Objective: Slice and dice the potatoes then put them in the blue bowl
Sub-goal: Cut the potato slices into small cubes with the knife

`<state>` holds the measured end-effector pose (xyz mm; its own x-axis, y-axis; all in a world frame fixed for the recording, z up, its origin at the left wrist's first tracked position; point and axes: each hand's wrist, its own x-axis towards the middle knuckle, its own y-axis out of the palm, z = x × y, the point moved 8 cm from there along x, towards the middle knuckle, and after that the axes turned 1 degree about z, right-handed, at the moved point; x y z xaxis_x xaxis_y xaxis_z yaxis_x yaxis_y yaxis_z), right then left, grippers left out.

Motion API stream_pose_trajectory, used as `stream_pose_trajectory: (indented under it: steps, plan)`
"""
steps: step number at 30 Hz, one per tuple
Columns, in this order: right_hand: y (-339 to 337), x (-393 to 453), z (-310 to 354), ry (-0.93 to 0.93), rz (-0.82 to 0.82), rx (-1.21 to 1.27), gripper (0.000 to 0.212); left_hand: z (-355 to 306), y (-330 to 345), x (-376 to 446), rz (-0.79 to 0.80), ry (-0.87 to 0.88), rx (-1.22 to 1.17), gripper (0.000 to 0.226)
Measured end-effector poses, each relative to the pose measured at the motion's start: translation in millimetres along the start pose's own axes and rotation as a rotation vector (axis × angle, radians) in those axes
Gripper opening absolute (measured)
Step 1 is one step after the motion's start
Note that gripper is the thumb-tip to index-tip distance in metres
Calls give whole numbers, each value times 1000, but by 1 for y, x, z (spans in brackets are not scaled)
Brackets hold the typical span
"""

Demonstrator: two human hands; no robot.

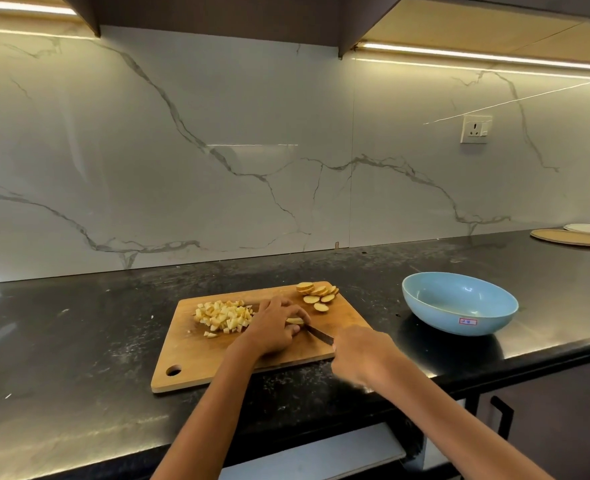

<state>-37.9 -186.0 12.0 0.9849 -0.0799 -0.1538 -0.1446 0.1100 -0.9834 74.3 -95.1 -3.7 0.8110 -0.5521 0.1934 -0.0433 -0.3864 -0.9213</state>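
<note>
My left hand (273,326) pinches a potato slice (295,320) on the cutting board (189,355); my right hand (359,355) grips the knife (318,335), handle hidden. Blue bowl (459,303) sits right.

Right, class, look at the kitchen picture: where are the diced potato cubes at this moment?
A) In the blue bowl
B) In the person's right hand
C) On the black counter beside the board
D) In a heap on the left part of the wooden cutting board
D: the diced potato cubes lie heaped on the left part of the cutting board, while the blue bowl holds nothing.
</note>
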Motion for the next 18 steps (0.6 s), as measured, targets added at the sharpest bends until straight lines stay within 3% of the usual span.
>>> stream_pose_trajectory:
  steps: [5,10,18]
  plan:
    - [-17,-14,-14,8,-2,-40,29,4,-2,0,-19,14,-79,31]
    - [-29,-4,-9,34,-121,31,29,17,-14,-6,-127,-70,-213,60]
    - [-13,15,10,16,-122,157,28,20,-17,-6,-181,-89,-280,55]
